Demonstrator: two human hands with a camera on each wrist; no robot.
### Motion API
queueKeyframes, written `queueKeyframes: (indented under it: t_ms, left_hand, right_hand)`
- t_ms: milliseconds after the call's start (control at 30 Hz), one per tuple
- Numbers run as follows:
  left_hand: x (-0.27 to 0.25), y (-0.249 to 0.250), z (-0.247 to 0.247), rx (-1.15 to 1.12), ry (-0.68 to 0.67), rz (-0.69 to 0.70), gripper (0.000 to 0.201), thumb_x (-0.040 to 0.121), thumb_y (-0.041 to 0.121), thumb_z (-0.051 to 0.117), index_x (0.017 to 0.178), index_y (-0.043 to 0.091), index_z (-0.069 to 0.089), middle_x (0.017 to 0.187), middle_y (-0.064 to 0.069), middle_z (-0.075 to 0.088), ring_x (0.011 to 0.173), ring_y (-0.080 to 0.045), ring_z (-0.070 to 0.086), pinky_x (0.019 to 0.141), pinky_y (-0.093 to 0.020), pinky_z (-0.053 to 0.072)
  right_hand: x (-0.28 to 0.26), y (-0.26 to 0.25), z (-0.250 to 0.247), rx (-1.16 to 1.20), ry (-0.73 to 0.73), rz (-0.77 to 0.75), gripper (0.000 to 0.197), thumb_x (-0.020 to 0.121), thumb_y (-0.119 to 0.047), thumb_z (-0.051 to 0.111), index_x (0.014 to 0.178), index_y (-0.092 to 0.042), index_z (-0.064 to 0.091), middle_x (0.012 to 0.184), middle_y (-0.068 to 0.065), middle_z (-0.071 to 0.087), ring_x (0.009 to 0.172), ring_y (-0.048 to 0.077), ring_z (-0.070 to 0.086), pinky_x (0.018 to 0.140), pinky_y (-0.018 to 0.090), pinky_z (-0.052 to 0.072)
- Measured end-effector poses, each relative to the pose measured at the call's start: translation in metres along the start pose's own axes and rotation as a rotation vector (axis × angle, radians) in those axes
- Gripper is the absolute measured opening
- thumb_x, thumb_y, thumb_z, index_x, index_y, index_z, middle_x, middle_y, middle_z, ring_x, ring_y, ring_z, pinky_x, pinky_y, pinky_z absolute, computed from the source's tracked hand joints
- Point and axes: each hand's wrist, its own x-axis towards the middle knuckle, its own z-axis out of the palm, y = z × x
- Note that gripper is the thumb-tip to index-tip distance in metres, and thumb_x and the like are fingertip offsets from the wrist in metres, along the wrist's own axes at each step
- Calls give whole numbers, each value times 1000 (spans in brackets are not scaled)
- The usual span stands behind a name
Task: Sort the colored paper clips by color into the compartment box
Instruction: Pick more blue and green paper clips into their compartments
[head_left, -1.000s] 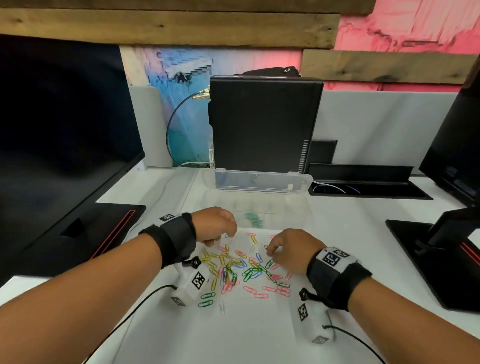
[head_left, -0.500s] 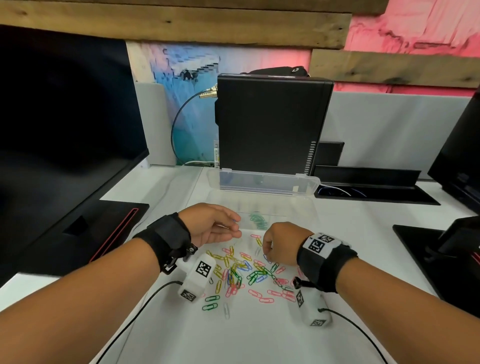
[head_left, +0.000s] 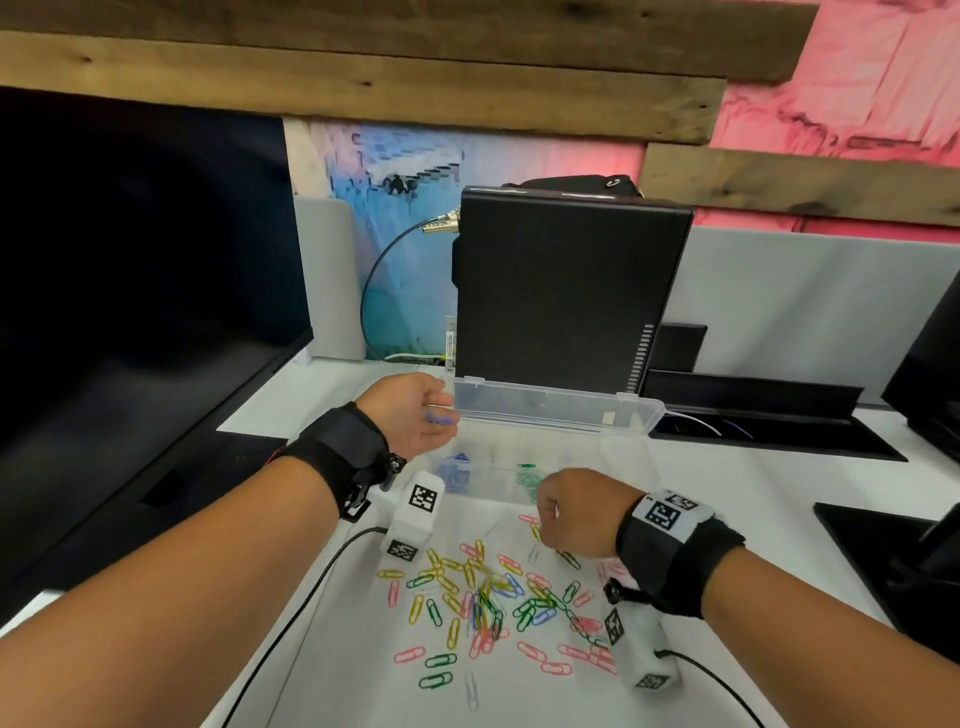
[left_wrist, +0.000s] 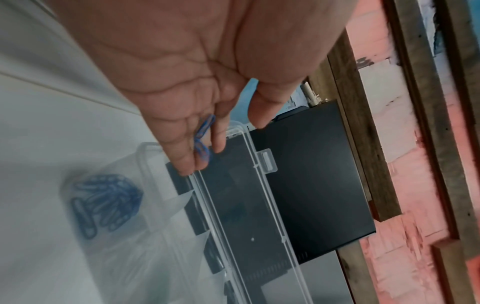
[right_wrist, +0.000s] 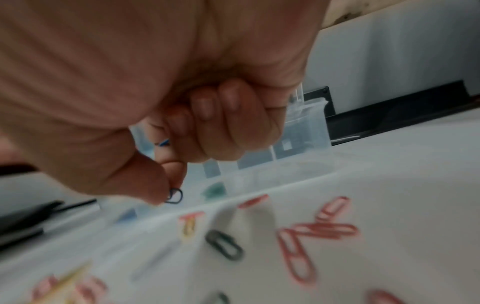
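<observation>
The left hand (head_left: 410, 415) hovers over the left end of the clear compartment box (head_left: 550, 415), its grip loosely pinching blue paper clips (left_wrist: 203, 142) between nearly straight fingers; the clips' long axis runs along the fingers, toward the box. A blue heap (left_wrist: 106, 203) fills the leftmost compartment, and green clips (head_left: 527, 478) lie in one further right. The right hand (head_left: 576, 512), just before the box, closes thumb and forefinger on a dark clip (right_wrist: 175, 195), looped end pointing down. Mixed loose clips (head_left: 488, 597) lie scattered every way on the white counter (head_left: 337, 675).
</observation>
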Motion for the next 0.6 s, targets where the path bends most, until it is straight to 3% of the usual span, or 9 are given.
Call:
queueKeyframes:
  t_ms: [100,200,267,333,367,400,500,600]
  left_hand:
    - [2,2,0,64,-42,-3,38,96,20,44,123,0,59,112,-17,54,102,-30,52,87,-35,47]
    - [3,-2,-3,95,-33,49,34,94,18,37,110,4,64,86,-7,43,73,-18,42,71,-31,41]
    - [2,-2,-5,161,-12,104,34,95,13,40,112,5,68,101,-9,51,85,-19,49,81,-31,44]
    - [-6,-2,-8,394,81,182,34,97,6,47,126,7,64,130,-11,56,114,-21,55,98,-28,41]
    - [-11,-2,-9,574,111,237,38,97,3,47,133,9,60,138,-9,54,123,-21,53,99,-22,38]
    - [-15,-5,-11,791,129,289,40,98,2,44,135,10,58,140,-8,54,126,-22,53,98,-20,36]
    - [-17,-17,-22,1251,104,264,41,99,8,39,135,12,58,141,-10,53,128,-25,51,99,-23,38]
    - [-20,-24,-30,1387,39,243,46,98,14,42,143,20,49,153,-6,41,137,-21,41,107,-24,31]
  right_hand:
    - [13,-10,-20,128,109,-36,10,85,-27,60,79,-20,58,97,4,65,89,23,60,79,34,51]
    - [33,-25,-32,195,191,-44,13,85,-21,58,73,-23,53,93,6,66,84,24,60,76,36,51]
    - [49,-37,-33,177,220,-49,11,87,-18,54,77,-22,53,93,6,65,82,23,57,72,32,48]
    - [64,-50,-31,157,240,-45,8,89,-16,50,84,-20,55,95,6,65,85,23,57,73,30,47]
    - [72,-57,-29,160,252,-45,10,89,-15,49,85,-20,56,97,6,66,88,25,59,76,30,48]
    - [79,-62,-26,168,267,-50,11,89,-13,48,86,-21,56,98,6,66,90,26,61,79,32,50]
    - [90,-72,-19,164,279,-77,17,91,-12,51,99,-20,63,105,4,68,98,26,63,87,36,53]
    - [85,-69,-15,71,269,-109,32,95,-11,50,123,-24,60,125,3,63,111,24,60,95,35,50]
